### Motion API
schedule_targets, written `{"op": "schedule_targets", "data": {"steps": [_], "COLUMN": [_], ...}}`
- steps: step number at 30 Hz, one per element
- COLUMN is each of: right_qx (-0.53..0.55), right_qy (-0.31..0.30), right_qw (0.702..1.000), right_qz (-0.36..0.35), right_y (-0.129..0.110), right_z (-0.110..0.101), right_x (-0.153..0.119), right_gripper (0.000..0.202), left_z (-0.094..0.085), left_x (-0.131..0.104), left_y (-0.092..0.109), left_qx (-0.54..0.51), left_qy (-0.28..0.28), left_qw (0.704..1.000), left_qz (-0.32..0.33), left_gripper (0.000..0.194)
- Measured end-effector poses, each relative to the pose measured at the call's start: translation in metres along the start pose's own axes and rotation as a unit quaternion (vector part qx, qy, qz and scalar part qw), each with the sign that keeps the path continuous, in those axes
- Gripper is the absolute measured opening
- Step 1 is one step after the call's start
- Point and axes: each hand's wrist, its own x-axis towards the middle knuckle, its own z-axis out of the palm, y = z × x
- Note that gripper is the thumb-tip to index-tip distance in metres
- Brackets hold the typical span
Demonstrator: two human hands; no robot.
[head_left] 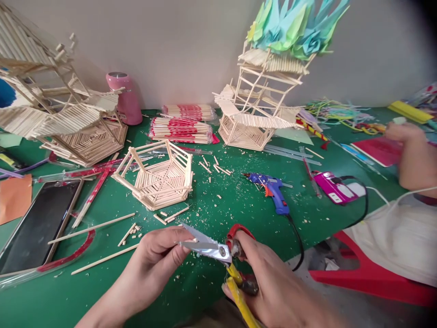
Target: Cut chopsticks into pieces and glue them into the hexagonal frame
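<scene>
My right hand [264, 273] grips a pair of scissors [221, 251] by the red and yellow handles, blades parted and pointing left. My left hand [159, 259] is closed in a pinch, its fingertips between the blades on a short wooden stick [194, 240], of which only the pale tip shows. Beyond the hands stands an open hexagonal frame of wooden sticks [164, 180] with a slatted floor. Long loose sticks [104, 258] and short cut pieces [128, 233] lie left of my left hand.
A blue glue gun [273, 189] lies right of the frame, its cord running off the table [218, 218]. Stick buildings [85, 136] [259, 109], stick packs [182, 130] and a pink bottle [126, 100] line the wall. A phone [41, 223] lies left. Another person's arm [414, 150] rests at right.
</scene>
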Motion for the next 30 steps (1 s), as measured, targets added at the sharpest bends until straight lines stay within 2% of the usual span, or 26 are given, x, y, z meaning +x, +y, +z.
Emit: {"op": "schedule_targets", "data": {"steps": [4,8,10,13,16,18,20,25,30], "right_qx": [-0.034,-0.032,-0.017,-0.001,0.008,0.009,-0.002,-0.043,-0.059], "right_qy": [-0.001,0.026,0.040,0.036,0.019,0.010,0.009,0.020,0.006], "right_qw": [0.999,0.998,0.998,0.999,1.000,1.000,1.000,0.999,0.998], "right_qz": [-0.016,-0.036,-0.043,-0.032,-0.008,-0.001,-0.005,-0.024,-0.034], "right_y": [0.005,0.007,0.006,0.003,0.002,0.003,0.004,0.004,0.004], "right_z": [-0.001,0.005,0.007,0.008,0.006,0.003,0.001,-0.005,-0.004], "right_x": [-0.001,-0.001,0.000,0.002,0.004,0.005,0.004,0.003,0.003], "right_gripper": [0.033,0.028,0.026,0.022,0.023,0.026,0.029,0.032,0.030], "left_z": [-0.003,-0.002,0.001,0.008,0.012,0.010,0.006,-0.004,-0.004], "left_x": [-0.001,-0.001,-0.001,-0.001,-0.001,0.001,0.002,0.004,0.004], "left_y": [0.002,0.002,0.002,0.000,-0.002,-0.002,-0.002,-0.002,-0.003], "left_qx": [-0.087,-0.083,-0.038,0.033,0.050,0.013,-0.049,-0.175,-0.215], "left_qy": [-0.034,-0.024,-0.004,0.066,0.114,0.099,0.061,-0.028,-0.048], "left_qw": [0.993,0.994,0.998,0.997,0.992,0.995,0.997,0.974,0.962], "left_qz": [-0.074,-0.074,-0.055,-0.010,0.031,0.021,-0.025,-0.140,-0.160], "left_gripper": [0.021,0.017,0.018,0.019,0.019,0.017,0.013,0.007,0.006]}}
